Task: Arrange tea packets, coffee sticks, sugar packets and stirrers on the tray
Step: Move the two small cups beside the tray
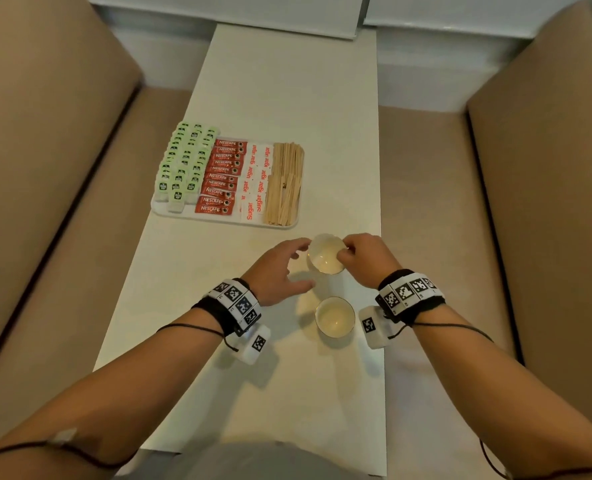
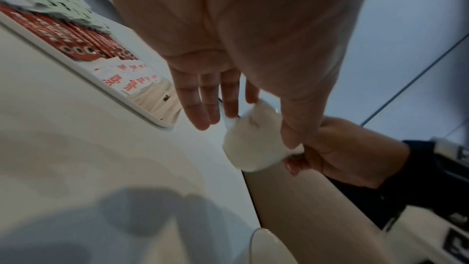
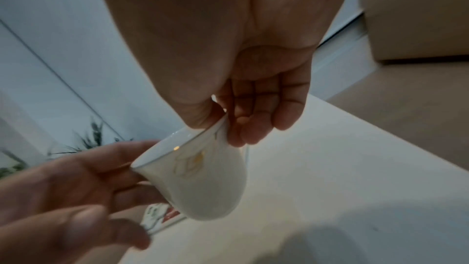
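Tray beyond; right hand fingers pinching tilted cup.

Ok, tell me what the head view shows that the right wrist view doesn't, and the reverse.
Only the head view shows the second cup standing on the table, and the whole tray with its tea packets, coffee sticks, sugar packets and stirrers in rows.

Only the right wrist view shows the gold motif on the lifted cup and a plant.

Both show the right hand pinching that cup's rim, the left hand open beside it.
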Tool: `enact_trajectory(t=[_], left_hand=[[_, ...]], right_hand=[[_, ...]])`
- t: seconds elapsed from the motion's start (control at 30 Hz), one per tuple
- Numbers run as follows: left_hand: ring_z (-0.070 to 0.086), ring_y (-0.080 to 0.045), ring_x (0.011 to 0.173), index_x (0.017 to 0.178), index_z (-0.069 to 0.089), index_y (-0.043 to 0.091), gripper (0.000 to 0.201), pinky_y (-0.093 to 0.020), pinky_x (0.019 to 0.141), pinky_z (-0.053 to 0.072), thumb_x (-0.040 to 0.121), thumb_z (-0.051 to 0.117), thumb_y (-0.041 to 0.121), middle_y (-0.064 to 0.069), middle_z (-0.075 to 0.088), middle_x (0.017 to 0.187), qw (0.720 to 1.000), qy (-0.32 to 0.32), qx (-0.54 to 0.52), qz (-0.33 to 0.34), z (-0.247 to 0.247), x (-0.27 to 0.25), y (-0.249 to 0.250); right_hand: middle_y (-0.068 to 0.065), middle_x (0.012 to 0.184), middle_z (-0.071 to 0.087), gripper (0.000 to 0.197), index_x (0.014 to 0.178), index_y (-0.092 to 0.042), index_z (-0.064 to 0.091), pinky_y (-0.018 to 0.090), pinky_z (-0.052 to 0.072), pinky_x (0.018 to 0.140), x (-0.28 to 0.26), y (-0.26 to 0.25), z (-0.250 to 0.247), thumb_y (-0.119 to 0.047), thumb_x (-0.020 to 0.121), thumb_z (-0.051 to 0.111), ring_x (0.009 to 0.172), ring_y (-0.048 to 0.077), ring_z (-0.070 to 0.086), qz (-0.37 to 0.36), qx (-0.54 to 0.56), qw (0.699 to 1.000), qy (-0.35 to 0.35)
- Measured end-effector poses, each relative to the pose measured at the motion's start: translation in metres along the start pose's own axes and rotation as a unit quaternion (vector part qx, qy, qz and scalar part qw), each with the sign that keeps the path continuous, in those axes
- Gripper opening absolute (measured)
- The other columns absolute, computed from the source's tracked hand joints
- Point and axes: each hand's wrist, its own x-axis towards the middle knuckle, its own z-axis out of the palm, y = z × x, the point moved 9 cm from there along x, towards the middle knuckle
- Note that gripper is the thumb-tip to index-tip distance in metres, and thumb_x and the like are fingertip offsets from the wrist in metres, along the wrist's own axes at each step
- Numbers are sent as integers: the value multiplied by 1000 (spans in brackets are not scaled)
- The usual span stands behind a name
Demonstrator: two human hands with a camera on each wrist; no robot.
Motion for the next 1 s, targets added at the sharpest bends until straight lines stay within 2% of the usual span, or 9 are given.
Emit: enact_trajectory(t=[0.07,0.17,0.27,0.33,0.43,0.57,0.67,0.77,1.0], left_hand=[[50,-4,119,144,39,33,83,-21,91,49,74,84,41,13,49,136,1000,21,-9,12,-2,2,7],[52,-5,115,137,43,31,79,-20,90,49,72,87,38,12,51,130,997,74,-22,23,-11,1,11],[55,-5,110,133,47,29,77,-24,88,51,69,87,39,12,55,125,997,79,-23,4,-12,-4,-1],[56,-6,108,131,48,28,77,-26,85,53,66,88,41,12,56,122,997,67,-15,-19,-9,-10,-14],[59,-10,106,128,49,28,75,-28,80,56,66,89,39,11,58,119,998,51,-16,-46,-2,-20,-29],[60,-9,103,123,50,32,70,-37,81,59,65,89,39,14,60,114,996,44,-20,-72,2,-32,-45],[61,-9,103,123,51,31,69,-37,82,59,66,89,40,13,60,115,995,45,-23,-91,1,-41,-57],[61,-10,103,124,52,29,70,-38,84,59,67,89,38,11,60,116,993,46,-28,-109,-3,-49,-66],[58,-1,100,122,49,32,66,-31,82,57,70,90,33,17,58,112,988,66,-34,-132,-25,-54,-82]], right_hand=[[0,62,50,25,65,-16,51,29,31,53,-3,-18,0,-16,90,53,57,17,44,-28,15,999,3],[1,64,52,25,67,-17,51,30,34,53,-7,-29,7,-17,92,51,59,19,46,-54,24,998,10],[-1,78,63,18,96,-16,65,32,46,65,-11,-28,23,-28,98,51,73,21,58,-78,39,996,-14],[-7,88,66,31,120,-24,64,33,51,75,-17,-22,39,-44,99,54,81,14,61,-91,25,994,-54],[-11,106,64,49,130,-31,58,37,52,86,-28,-15,58,-62,92,57,96,12,61,-112,-32,988,-100],[-3,135,54,85,152,-29,37,37,47,99,-44,-2,83,-66,82,69,121,19,54,-107,-102,975,-165],[0,145,47,105,156,-27,26,41,48,100,-54,11,99,-64,73,78,127,23,51,-98,-161,963,-192],[0,148,41,118,157,-26,14,41,53,94,-59,23,109,-55,68,86,121,26,56,-84,-171,962,-198],[3,141,42,92,146,-18,31,37,54,84,-36,12,103,-41,75,85,105,27,62,-89,-151,972,-154]])
